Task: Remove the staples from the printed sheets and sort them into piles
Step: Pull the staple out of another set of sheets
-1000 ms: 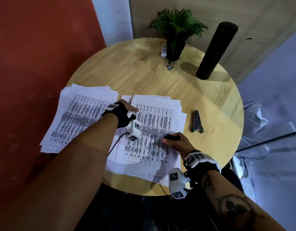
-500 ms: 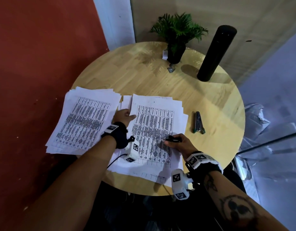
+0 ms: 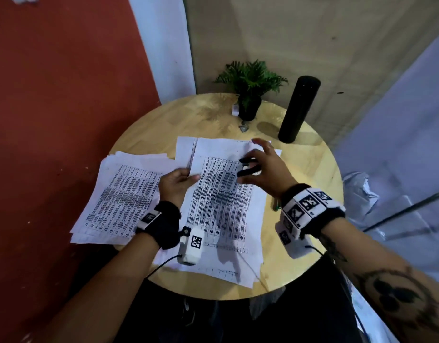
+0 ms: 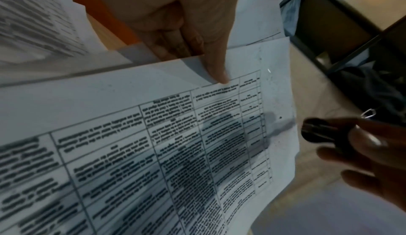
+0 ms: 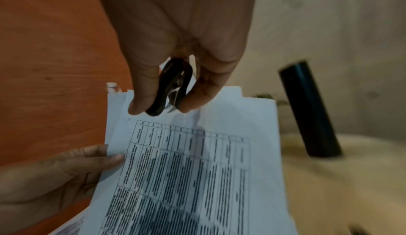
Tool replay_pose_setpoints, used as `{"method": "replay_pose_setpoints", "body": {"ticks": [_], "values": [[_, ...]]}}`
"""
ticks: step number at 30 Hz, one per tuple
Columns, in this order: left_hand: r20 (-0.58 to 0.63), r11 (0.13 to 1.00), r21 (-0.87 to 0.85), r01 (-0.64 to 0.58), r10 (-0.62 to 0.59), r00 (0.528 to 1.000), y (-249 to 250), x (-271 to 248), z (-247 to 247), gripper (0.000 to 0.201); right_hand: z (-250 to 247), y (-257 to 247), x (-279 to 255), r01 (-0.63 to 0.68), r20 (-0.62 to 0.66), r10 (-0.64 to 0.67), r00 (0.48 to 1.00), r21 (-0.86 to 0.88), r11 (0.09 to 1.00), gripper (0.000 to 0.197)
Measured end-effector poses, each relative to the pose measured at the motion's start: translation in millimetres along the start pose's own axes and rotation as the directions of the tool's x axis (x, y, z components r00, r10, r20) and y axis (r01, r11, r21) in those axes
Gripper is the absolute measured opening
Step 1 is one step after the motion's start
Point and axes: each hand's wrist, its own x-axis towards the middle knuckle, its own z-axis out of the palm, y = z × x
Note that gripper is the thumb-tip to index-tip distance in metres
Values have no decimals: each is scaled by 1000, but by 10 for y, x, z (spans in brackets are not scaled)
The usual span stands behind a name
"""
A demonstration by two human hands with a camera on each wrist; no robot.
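Note:
A stapled set of printed sheets (image 3: 220, 201) lies in front of me on the round wooden table (image 3: 309, 169). My left hand (image 3: 188, 177) pinches its left edge, thumb (image 4: 216, 72) on top and fingers beneath, lifting that edge slightly. A small bright staple (image 4: 268, 70) shows near the set's top corner. My right hand (image 3: 253, 167) hovers over the top of the page and pinches a black staple remover (image 3: 245, 172) between thumb and fingers (image 5: 193, 98). A loose pile of printed sheets (image 3: 124, 196) lies to the left.
A potted plant (image 3: 249, 95) and a tall black cylinder (image 3: 298, 107) stand at the table's far edge. A small metal clip (image 3: 243, 128) lies before the plant. A stapler (image 3: 277, 206) peeks out under my right wrist. Red wall on the left.
My right hand rose off the page with the staple remover and moved toward the sheet's far end. My left hand shifted to pinch and lift the set's left edge.

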Motion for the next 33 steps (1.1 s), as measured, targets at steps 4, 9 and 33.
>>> {"method": "replay_pose_setpoints", "body": {"ticks": [4, 9, 33], "values": [[62, 995, -92, -48, 54, 997, 276, -148, 21, 28, -216, -387, 90, 105, 77, -79, 994, -449, 887, 52], [109, 988, -56, -142, 148, 983, 537, -177, -59, 31, -432, -640, 93, 118, 44, -110, 993, -292, 949, 54], [265, 875, -24, -484, 472, 841, 2597, -805, -35, 21, -1311, -1659, -425, 471, -27, -484, 875, -185, 863, 48]]}}
